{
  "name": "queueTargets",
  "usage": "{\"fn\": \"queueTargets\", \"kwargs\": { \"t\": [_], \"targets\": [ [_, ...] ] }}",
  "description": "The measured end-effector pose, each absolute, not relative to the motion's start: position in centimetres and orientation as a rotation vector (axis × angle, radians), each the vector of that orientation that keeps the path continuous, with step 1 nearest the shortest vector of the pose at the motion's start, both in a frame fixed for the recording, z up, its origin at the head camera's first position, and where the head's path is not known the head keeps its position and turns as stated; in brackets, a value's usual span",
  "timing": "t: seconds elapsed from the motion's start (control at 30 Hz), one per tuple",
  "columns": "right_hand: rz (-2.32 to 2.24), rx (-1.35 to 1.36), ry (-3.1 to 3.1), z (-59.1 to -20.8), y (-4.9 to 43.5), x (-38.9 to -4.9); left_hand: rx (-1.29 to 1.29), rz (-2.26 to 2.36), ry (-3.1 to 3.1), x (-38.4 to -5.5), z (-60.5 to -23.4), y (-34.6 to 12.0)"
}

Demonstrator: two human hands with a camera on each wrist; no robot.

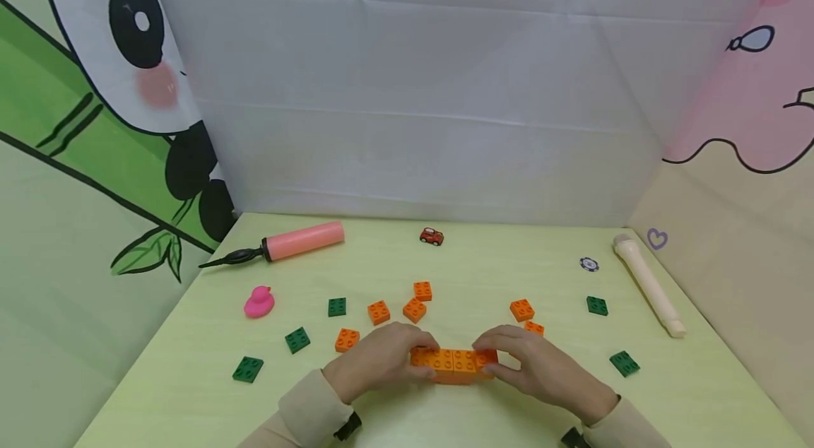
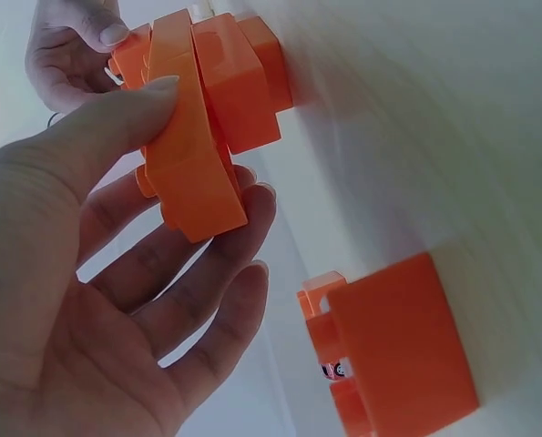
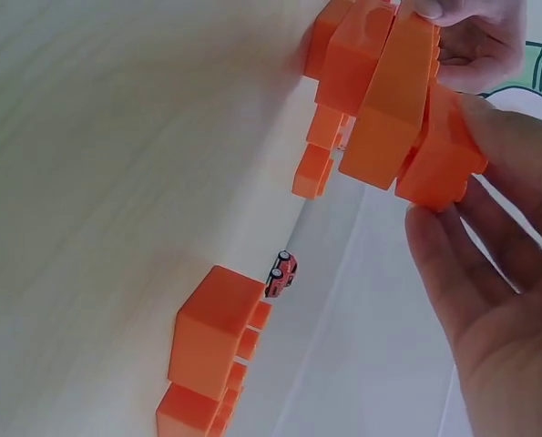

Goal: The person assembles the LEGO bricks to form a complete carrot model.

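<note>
Low over the front of the table, a joined row of orange toy building bricks (image 1: 453, 367) is held between both hands, studs upward. My left hand (image 1: 380, 357) grips its left end, thumb on the near side and fingertips on the far side. At the other end my right hand (image 1: 540, 365) pinches an orange brick (image 3: 441, 150) between thumb and fingers. In the left wrist view the row shows bricks stacked on two levels, with a narrow gap between upper and lower ones. Fingers hide part of each end in the head view.
Loose orange bricks (image 1: 379, 312) lie beyond both hands. Green bricks (image 1: 248, 369) are spread left and right. Farther out are a pink duck (image 1: 259, 302), a pink hand pump (image 1: 305, 241), a red toy car (image 1: 432, 236), a poker chip (image 1: 588, 264) and a cream-coloured stick (image 1: 649, 284).
</note>
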State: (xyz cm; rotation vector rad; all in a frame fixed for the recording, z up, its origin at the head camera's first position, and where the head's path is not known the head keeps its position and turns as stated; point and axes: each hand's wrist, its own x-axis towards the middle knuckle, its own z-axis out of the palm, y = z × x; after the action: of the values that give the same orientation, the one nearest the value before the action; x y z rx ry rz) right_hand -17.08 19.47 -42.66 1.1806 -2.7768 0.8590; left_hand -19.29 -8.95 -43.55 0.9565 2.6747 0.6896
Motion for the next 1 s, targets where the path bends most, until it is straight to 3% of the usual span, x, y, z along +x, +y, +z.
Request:
{"fn": "queueTargets", "kwargs": {
  "t": [0.67,1.0],
  "targets": [
    [1.552,0.846,-3.046,-43.7,20.2,-18.2,0.961,0.665,2.677,-18.9,-43.0,-8.9],
    [1.472,0.868,-3.093,-43.1,20.5,-18.4,0.977,0.675,2.675,-19.0,-43.1,-8.9]
  ]
}}
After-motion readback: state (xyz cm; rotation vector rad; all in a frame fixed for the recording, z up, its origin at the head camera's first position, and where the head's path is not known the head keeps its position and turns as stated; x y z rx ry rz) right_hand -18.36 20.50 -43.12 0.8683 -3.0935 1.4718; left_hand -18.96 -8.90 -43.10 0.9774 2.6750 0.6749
